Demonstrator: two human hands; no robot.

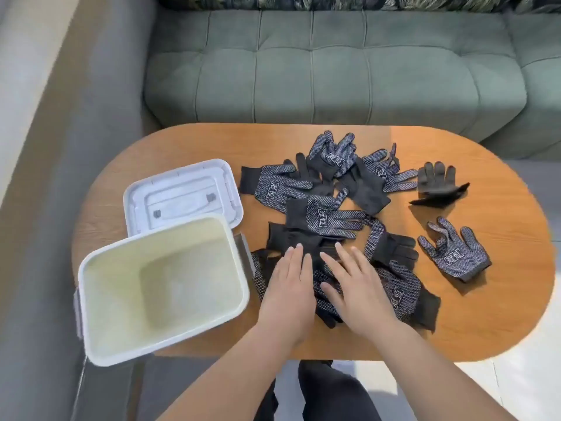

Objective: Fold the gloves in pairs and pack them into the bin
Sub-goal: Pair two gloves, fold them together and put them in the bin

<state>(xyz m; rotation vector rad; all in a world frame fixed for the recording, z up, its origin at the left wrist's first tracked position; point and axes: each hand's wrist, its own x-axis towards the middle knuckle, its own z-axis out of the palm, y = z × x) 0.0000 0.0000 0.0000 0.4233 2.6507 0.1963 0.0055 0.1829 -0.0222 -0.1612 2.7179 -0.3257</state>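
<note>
Several black work gloves with white grip dots lie in a loose pile (331,208) across the middle of the oval wooden table (501,299). Two lie apart on the right: a dotted glove (453,252) and a plain black one (437,183). The white bin (164,287) stands open at the table's front left, nothing inside. My left hand (290,287) and my right hand (358,287) press flat, side by side with straight fingers, on the gloves (400,290) at the near edge of the pile.
The bin's white lid (182,192) lies upside down just behind the bin. A green tufted sofa (334,71) runs along the far side of the table. Bare tabletop shows at the far right. My dark-trousered legs are below the table's near edge.
</note>
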